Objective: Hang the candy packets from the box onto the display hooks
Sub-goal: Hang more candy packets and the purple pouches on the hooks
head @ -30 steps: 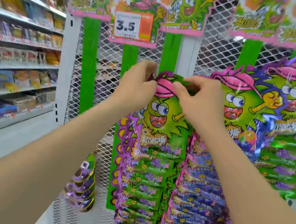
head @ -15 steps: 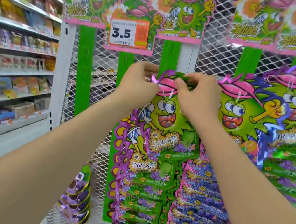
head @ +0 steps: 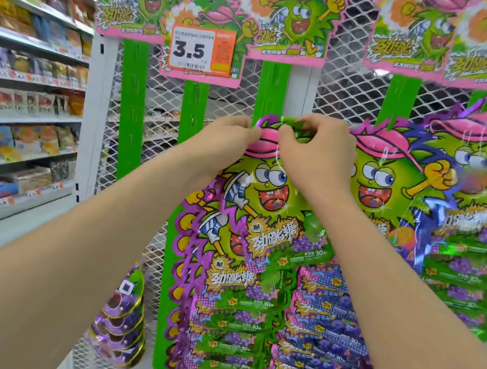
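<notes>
While together, left hand (head: 227,135), right hand (head: 315,156) on candy packet (head: 269,194).

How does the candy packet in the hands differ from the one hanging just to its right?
The shiny green cartoon-face candy packet is pinched at its top by the left hand and right hand; the green cartoon-face packet beside it hangs untouched. The held packet's face grins wide-eyed; the neighbour's scowls, fist raised. Both wear pink caps.

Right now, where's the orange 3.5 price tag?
Head view, upper left of centre: the orange and white price tag sits on a pink-edged cartoon header card, directly above a green hanging strip.
</notes>
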`<state>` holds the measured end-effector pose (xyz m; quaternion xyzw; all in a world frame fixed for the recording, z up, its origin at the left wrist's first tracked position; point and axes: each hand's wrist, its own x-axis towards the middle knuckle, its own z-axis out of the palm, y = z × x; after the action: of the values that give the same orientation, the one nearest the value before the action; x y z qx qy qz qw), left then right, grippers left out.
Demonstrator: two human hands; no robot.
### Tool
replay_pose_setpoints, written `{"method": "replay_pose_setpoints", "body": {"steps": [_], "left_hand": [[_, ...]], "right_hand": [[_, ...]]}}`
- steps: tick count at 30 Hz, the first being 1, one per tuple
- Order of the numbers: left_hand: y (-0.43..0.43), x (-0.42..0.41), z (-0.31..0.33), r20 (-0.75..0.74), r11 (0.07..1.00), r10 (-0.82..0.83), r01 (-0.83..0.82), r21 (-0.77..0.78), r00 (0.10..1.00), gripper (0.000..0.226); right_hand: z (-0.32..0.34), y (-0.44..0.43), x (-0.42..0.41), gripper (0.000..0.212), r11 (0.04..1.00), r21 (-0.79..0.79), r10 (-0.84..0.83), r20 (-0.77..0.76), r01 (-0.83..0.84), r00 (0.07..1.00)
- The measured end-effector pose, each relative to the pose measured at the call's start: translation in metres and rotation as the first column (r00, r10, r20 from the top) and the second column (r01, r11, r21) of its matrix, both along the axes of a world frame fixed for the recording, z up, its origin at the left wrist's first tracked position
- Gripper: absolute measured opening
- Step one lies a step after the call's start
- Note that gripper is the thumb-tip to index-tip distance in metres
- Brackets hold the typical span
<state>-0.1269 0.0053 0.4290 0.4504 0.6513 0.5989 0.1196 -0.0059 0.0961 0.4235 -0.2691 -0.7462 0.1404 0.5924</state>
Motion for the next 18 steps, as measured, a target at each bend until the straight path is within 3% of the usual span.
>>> {"method": "replay_pose_setpoints", "body": {"steps": [4, 8, 11, 13, 16, 18], "left_hand": [[-0.003, -0.001, 0.001, -0.018, 1.0, -0.003, 0.002, -0.027, 1.0, 0.019], [-0.007, -0.001, -0.009, -0.246, 0.996, 0.04, -0.057, -0.064, 0.968, 0.034], [-0.008, 0.003, -0.019, -0.441, 0.986, 0.145, -0.169, -0.015, 0.886, 0.027], [-0.007, -0.001, -0.031, -0.59, 0.969, 0.23, -0.241, 0.061, 0.774, 0.003], [-0.013, -0.003, -0.059, -0.71, 0.959, 0.28, -0.22, 0.178, 0.646, 0.051], [-0.028, 0.003, -0.078, -0.733, 0.938, 0.347, -0.236, 0.255, 0.586, 0.055]], "right_hand": [[-0.004, 0.0, 0.001, 0.008, 1.0, -0.017, 0.0, 0.035, 0.001, 0.999], [-0.023, 0.002, 0.001, 0.022, 1.0, 0.001, -0.019, 0.109, 0.019, 0.994], [-0.033, 0.002, 0.002, 0.033, 0.999, 0.025, -0.033, 0.123, 0.03, 0.992], [-0.038, -0.002, 0.007, 0.031, 0.983, 0.152, -0.118, 0.101, 0.102, 0.988], [-0.055, -0.022, 0.023, 0.039, 0.895, 0.4, -0.218, 0.006, 0.198, 0.976], [-0.081, -0.035, 0.031, 0.028, 0.891, 0.452, -0.061, 0.034, 0.039, 0.998]]}}
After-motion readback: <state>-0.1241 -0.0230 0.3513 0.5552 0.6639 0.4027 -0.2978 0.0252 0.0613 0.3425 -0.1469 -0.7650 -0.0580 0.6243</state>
